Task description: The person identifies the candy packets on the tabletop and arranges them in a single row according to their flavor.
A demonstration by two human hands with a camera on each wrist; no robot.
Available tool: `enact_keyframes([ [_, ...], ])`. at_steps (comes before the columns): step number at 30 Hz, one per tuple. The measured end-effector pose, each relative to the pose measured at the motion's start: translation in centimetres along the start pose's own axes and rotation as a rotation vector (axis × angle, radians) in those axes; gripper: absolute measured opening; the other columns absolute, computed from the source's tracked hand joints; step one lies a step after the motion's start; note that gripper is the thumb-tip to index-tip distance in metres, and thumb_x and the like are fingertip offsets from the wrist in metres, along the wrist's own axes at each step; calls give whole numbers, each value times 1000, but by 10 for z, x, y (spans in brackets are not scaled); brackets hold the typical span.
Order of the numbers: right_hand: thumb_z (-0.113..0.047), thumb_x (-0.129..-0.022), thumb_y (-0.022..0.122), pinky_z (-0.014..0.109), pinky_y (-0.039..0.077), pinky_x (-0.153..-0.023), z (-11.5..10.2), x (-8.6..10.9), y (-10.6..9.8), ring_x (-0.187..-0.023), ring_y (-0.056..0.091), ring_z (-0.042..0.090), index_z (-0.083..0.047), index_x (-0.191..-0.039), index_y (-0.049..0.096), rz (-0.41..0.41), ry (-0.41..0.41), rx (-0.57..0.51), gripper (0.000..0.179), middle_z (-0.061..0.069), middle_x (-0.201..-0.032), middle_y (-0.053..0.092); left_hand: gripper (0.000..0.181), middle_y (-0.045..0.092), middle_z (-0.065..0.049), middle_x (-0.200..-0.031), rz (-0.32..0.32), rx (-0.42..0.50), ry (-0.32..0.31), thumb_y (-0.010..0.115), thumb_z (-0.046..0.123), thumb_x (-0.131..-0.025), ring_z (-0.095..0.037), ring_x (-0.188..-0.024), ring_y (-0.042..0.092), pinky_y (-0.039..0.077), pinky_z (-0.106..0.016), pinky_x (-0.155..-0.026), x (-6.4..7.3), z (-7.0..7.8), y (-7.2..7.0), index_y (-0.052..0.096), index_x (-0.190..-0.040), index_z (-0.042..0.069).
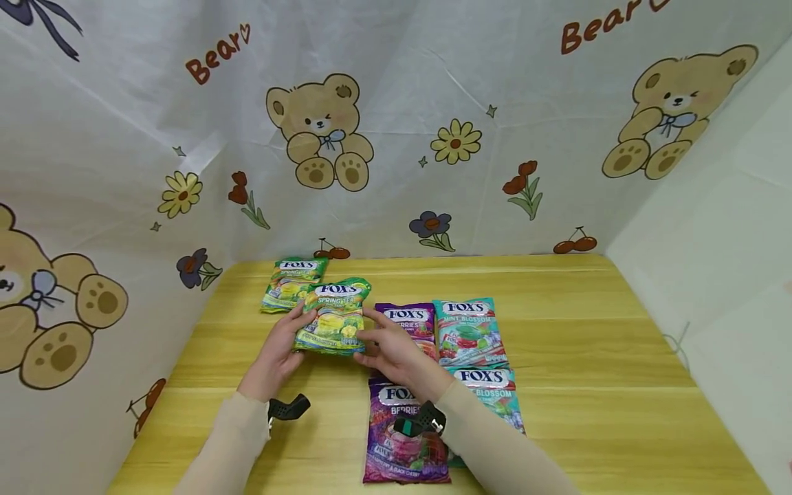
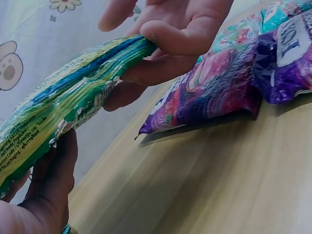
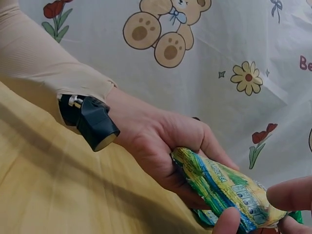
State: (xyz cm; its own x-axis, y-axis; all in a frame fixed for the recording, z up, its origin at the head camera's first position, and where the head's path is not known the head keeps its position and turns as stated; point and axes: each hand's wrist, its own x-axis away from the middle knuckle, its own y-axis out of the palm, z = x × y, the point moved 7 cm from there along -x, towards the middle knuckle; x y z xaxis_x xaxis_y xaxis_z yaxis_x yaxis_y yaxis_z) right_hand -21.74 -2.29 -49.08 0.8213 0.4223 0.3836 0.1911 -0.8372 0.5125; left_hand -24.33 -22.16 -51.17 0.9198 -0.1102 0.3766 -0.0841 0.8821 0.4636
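A green and yellow Fox's Spring Tea candy bag (image 1: 334, 320) is held up over the table, its front tilted toward the head camera. My left hand (image 1: 280, 349) grips its left side, thumb on the front and fingers behind. At the right edge, my right hand (image 1: 399, 349) pinches the same bag between thumb and fingers. The left wrist view shows the bag (image 2: 73, 92) edge-on, with the right hand (image 2: 180, 29) at its far end. Seen from the right wrist, the left hand (image 3: 165, 146) wraps round one end of the bag.
Another Spring Tea bag (image 1: 293, 283) lies at the back left of the wooden table (image 1: 606, 357). Right of the hands are two purple Berries bags, the upper (image 1: 405, 315) and lower (image 1: 396, 447), beside two teal Mint Blossom bags, upper (image 1: 468, 333) and lower (image 1: 498, 395). A bear-print cloth (image 1: 396, 89) hangs behind.
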Motion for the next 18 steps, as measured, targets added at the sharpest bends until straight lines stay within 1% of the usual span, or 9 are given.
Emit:
enact_keyframes([
  [3,0,-99,61,28,58,-75,-2,-8,-1,-96,60,22,-21,-155,46,14,-28,18,62,18,-132,57,80,23,-4,-172,7,17,1,55,19,-108,-7,-120,65,54,-27,-105,-7,2,1,3,-168,26],
  [6,1,-98,61,27,56,-73,-3,-16,-2,-88,59,19,-21,-156,45,35,-48,35,64,16,-126,58,79,24,-4,-172,24,10,0,55,19,-108,-15,-137,55,45,-33,-116,-12,3,-1,5,-168,26],
  [8,1,-98,62,26,55,-71,-3,-21,-3,-85,58,18,-22,-155,46,57,-47,36,64,15,-124,59,79,13,-1,-174,37,-18,-6,57,21,-107,-21,-153,33,22,-45,-130,-16,4,-2,6,-168,25],
  [9,1,-98,62,25,55,-71,-3,-23,-4,-85,57,18,-21,-155,47,67,-46,35,64,15,-124,59,79,8,1,-175,49,-34,-9,58,22,-107,-22,-158,22,10,-51,-131,-18,5,-3,7,-168,25],
  [10,1,-98,63,25,55,-70,-4,-25,-4,-85,57,17,-22,-155,47,76,-45,37,64,15,-124,59,80,1,2,-175,56,-55,-10,59,23,-106,-24,-160,13,-1,-56,-130,-20,5,-3,8,-168,24],
  [12,0,-98,64,25,55,-70,-5,-30,-5,-84,58,17,-22,-155,47,92,-49,47,64,16,-125,60,80,-10,5,-174,65,-101,-14,60,26,-106,-26,-160,1,-12,-65,-125,-24,7,-4,9,-168,24],
  [13,0,-97,65,25,55,-69,-5,-32,-6,-83,58,17,-22,-155,48,102,-48,50,63,16,-125,60,80,-12,6,-174,67,-116,-16,61,27,-106,-27,-160,0,-14,-67,-123,-26,8,-4,11,-167,24],
  [16,-1,-97,66,24,54,-66,-8,-37,-9,-78,55,15,-22,-155,48,127,-59,71,64,14,-124,61,77,-2,1,-175,54,-97,-8,58,25,-107,-29,-159,15,4,-61,-129,-33,10,-4,11,-168,25],
  [18,-1,-97,66,24,53,-64,-10,-41,-11,-74,52,14,-21,-155,48,143,-68,92,65,13,-122,61,75,-1,1,-175,38,-104,-14,56,25,-108,-28,-159,18,11,-58,-130,-37,11,-4,9,-168,26],
])
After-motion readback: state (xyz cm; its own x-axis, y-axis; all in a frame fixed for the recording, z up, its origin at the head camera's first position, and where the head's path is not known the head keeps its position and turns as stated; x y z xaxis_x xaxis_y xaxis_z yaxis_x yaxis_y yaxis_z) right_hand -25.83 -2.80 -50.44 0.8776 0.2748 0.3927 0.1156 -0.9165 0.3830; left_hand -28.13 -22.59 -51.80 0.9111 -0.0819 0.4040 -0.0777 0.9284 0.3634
